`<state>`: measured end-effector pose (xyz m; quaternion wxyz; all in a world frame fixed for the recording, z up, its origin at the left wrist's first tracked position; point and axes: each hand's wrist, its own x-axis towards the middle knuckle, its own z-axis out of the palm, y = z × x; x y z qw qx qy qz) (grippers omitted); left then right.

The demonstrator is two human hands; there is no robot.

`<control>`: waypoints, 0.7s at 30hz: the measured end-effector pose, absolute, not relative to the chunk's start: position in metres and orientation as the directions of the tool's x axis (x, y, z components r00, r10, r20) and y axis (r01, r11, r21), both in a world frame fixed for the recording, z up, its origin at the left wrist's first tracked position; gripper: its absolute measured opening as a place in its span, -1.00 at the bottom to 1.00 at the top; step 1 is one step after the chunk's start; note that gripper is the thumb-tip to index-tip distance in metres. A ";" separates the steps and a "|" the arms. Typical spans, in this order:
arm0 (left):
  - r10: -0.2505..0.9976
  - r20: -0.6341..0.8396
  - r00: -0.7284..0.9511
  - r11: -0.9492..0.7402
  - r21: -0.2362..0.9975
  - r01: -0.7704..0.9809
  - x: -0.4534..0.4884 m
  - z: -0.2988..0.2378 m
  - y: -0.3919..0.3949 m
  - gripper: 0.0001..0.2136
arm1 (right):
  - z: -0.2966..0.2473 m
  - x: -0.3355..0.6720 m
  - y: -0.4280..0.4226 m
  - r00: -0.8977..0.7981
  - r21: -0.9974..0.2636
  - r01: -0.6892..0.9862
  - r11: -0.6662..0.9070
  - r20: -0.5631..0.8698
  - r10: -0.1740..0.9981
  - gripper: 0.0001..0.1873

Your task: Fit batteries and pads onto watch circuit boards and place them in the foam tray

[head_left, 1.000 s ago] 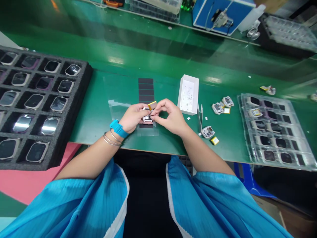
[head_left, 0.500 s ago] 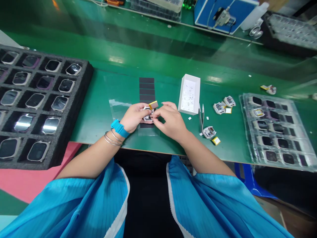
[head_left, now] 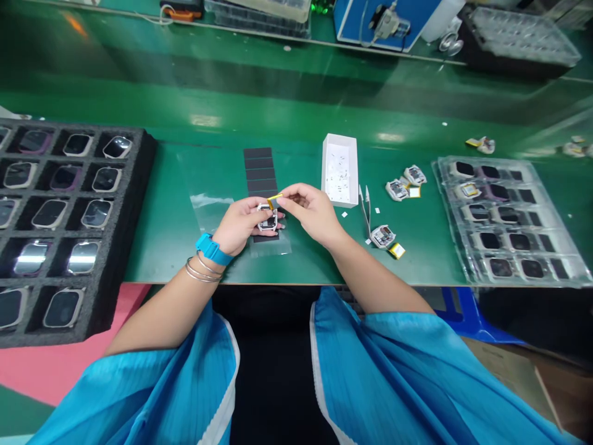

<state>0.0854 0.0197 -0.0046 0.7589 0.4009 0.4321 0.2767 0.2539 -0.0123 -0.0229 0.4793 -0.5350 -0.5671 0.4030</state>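
Note:
My left hand [head_left: 241, 224] is closed around an opened smartwatch case [head_left: 267, 220], its inner parts facing up. A small yellow-edged battery [head_left: 275, 199] stands at the top of the case, and my right hand [head_left: 309, 213] pinches it between thumb and fingertips. Beneath my hands lies a strip of black adhesive pads [head_left: 259, 168] on clear film. Right of my right hand are a white box [head_left: 340, 170] holding tiny pieces, a pair of tweezers [head_left: 365, 209] and another opened watch case [head_left: 382, 236] with its battery beside it.
At the left, a black foam tray [head_left: 118, 228] holds many watches. A clear plastic tray [head_left: 567, 216] with watch faces lies at the right, near two opened watch cases [head_left: 405, 185]. A blue box [head_left: 386, 25] stands on the back shelf.
My right fingers have moved up from the inside of the watch case to its battery, which is now tilted differently. The camera view has shifted, moving the bench items leftward.

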 end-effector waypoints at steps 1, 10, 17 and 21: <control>0.756 -0.430 0.494 0.532 0.843 -0.082 0.084 -0.004 0.020 -0.77 | -0.023 0.253 -0.012 0.052 -0.969 0.222 0.107 0.121 0.991 -0.77; 0.734 -0.431 0.526 0.539 0.840 -0.064 0.082 -0.006 0.020 -0.70 | -0.018 0.244 -0.021 0.111 -0.811 0.501 0.301 0.406 0.907 -0.93; 0.735 -0.475 0.485 0.600 0.788 -0.137 0.082 -0.004 0.023 -0.81 | -0.018 0.235 -0.025 -0.012 -0.648 0.646 0.405 0.521 0.854 -0.88; 0.682 -0.509 0.525 0.688 0.689 -0.226 0.078 -0.002 0.027 -0.71 | -0.018 0.231 -0.028 -0.111 -0.548 0.712 0.440 0.530 0.841 -0.77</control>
